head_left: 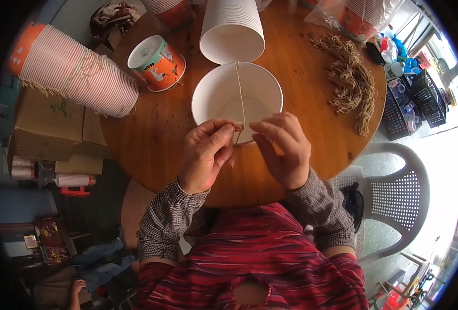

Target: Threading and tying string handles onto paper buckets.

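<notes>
At one tub (pixel 212 95), two hands (pixel 207 150), one string (pixel 240 89)

Round wooden counter (pixel 151 139), grey plastic chair (pixel 394 202) at right, cardboard boxes (pixel 45 118) at left, black crates (pixel 428 98), pale floor (pixel 440 150) in bright light

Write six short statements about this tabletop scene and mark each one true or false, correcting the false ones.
1. A string crosses the mouth of the white bucket. True.
2. The left hand pinches at the string. True.
3. The right hand grips the orange cup. False: it is by the white bucket; the cup sits apart, farther left.
4. The table is square. False: it is round.
5. A tan yarn bundle lies on the table's right side. True.
6. The gray chair stands to the left. False: it stands to the right.
</notes>
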